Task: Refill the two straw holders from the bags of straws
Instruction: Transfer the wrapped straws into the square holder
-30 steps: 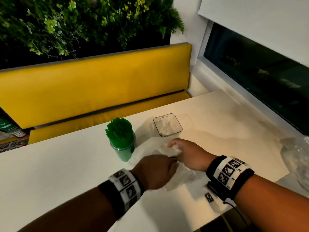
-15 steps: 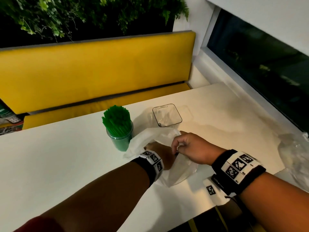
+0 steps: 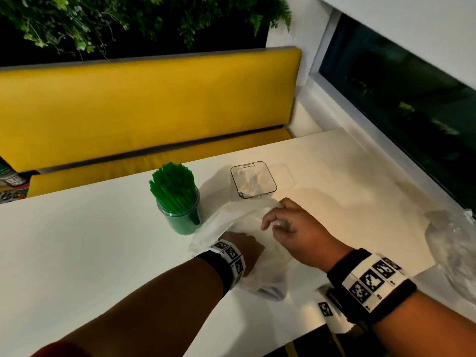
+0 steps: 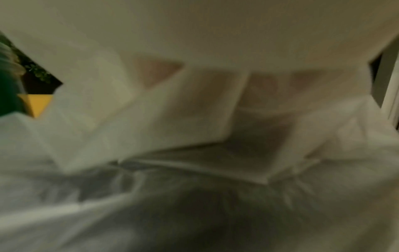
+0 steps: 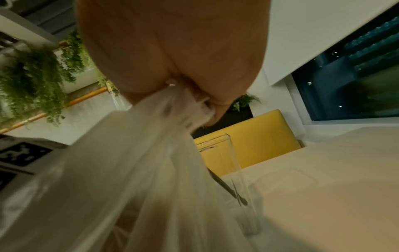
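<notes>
White table surface carries the bag, which lies beside the full green holder and before the empty clear holder. I see the right hand pinching its rim; the left hand is inside, grip indeterminable.

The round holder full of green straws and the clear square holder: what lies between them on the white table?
In the head view only bare white table lies between green-straw holder and clear square holder.
</notes>
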`<state>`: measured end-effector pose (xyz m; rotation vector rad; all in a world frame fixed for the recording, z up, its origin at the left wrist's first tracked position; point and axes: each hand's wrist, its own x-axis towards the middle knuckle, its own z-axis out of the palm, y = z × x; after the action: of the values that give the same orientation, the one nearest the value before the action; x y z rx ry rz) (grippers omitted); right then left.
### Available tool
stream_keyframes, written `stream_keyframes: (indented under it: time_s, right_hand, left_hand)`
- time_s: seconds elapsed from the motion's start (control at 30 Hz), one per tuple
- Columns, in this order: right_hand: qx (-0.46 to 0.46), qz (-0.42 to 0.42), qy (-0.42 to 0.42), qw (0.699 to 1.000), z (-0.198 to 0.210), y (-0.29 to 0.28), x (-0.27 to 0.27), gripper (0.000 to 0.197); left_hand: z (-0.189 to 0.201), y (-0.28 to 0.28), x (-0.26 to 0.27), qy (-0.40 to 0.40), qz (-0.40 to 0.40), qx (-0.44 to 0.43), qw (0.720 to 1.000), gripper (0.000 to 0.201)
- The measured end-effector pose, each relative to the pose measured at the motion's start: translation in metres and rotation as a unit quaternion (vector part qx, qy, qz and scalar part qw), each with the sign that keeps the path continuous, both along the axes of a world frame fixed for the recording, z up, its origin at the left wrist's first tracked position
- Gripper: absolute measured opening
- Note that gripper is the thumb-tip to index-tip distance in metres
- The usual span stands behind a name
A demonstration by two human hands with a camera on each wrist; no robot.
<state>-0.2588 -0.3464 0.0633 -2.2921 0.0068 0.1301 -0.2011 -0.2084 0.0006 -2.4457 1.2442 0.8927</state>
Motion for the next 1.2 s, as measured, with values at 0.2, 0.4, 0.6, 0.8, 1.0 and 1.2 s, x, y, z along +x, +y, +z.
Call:
stream_keyframes:
  time_s: [0.2, 0.4, 0.6, 0.8, 1.0, 1.2]
  right_hand:
    - [-0.202, -0.022, 0.051, 0.978, -0.014, -0.006, -0.012, 0.044]
    - [-0.061, -0.056, 0.032, 0.996, -0.021, -0.004, -0.002, 0.047]
    - [-0.004, -0.058, 0.020, 0.998, -0.020, -0.016, 0.000, 0.044]
    - [-0.093, -0.097, 0.006, 0.991, -0.037, -0.024, -0.002, 0.052]
    - [-0.143, -0.025, 0.051, 0.988, -0.041, -0.015, -0.009, 0.035]
    - [-0.132, -0.029, 0.091, 0.987, -0.034, -0.010, -0.008, 0.032]
  left_hand:
    - [-0.005, 0.002, 0.003, 0.077, 0.132, -0.220, 0.964, 0.035]
    - [0.022, 0.001, 0.001, 0.126, 0.215, -0.278, 0.928, 0.042]
    - [0.034, 0.010, 0.000, 0.125, 0.193, -0.285, 0.930, 0.023]
    - [0.076, 0.027, -0.008, 0.308, 0.256, -0.493, 0.773, 0.015]
    - [0.188, 0.025, 0.049, 0.188, 0.284, -0.818, 0.464, 0.019]
    - [0.110, -0.025, 0.109, 0.139, 0.463, -0.724, 0.492, 0.009]
